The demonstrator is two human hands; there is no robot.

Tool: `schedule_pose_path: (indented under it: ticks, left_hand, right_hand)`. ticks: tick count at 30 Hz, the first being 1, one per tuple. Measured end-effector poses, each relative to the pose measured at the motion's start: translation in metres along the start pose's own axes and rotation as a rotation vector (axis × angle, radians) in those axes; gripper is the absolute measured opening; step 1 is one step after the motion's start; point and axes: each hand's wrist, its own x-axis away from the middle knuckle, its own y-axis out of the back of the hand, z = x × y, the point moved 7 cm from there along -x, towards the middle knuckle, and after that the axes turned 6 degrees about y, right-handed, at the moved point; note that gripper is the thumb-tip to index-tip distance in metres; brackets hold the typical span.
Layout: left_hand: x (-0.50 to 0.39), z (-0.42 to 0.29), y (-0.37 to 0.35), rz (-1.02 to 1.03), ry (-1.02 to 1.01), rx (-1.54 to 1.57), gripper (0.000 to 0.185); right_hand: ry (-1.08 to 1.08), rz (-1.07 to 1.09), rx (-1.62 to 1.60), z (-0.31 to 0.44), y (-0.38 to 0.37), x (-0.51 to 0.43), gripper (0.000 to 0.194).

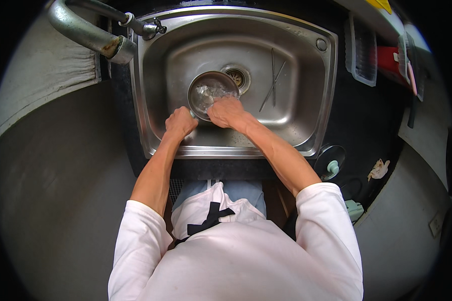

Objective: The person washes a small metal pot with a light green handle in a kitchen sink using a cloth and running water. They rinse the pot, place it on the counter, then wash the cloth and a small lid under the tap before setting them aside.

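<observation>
A small round metal pot point(199, 81) is held low inside the stainless steel sink point(263, 79), just left of the drain. My left hand point(181, 121) is closed around its handle at the near left; only a bit of pale green shows past the fist. Over the near right side of the pot bends my right hand point(226, 111), its fingers reaching inside. Something clear and glinting shows at those fingers; whether it is water or thin plastic, I cannot tell. The fingertips themselves are hidden.
Right of the drain point(236, 77), two metal chopsticks point(274, 81) lie crossed on the sink floor. A faucet point(86, 34) arches over the upper left corner. On the dark counter at right are a glass lid point(328, 163), a crumpled tissue point(378, 170) and a clear plastic container point(363, 56).
</observation>
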Motion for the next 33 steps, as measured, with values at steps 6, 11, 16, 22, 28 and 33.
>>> schedule_pose_path:
  ticks: [6, 11, 16, 22, 28, 33]
  left_hand:
    - [0.001, -0.001, 0.0, -0.036, -0.059, 0.002, 0.031]
    - [-0.002, 0.002, -0.002, -0.061, -0.07, 0.014, 0.029]
    - [-0.001, 0.003, -0.002, -0.034, -0.045, 0.049, 0.03]
    - [0.003, 0.0, 0.006, -0.078, -0.062, 0.06, 0.029]
    - [0.007, 0.0, 0.008, -0.089, -0.06, 0.098, 0.031]
    - [0.007, 0.005, 0.015, -0.086, -0.05, 0.045, 0.029]
  right_hand:
    - [0.038, -0.511, -0.101, 0.007, 0.02, -0.018, 0.044]
    - [0.294, -0.19, -0.201, 0.009, 0.001, -0.029, 0.046]
    - [0.349, -0.314, 0.278, -0.007, 0.042, -0.025, 0.04]
    - [0.186, -0.09, 0.339, -0.004, 0.034, -0.007, 0.048]
    - [-0.324, -0.104, -1.086, -0.004, -0.012, -0.024, 0.053]
    - [-0.171, -0.237, -1.229, 0.009, -0.011, -0.028, 0.035]
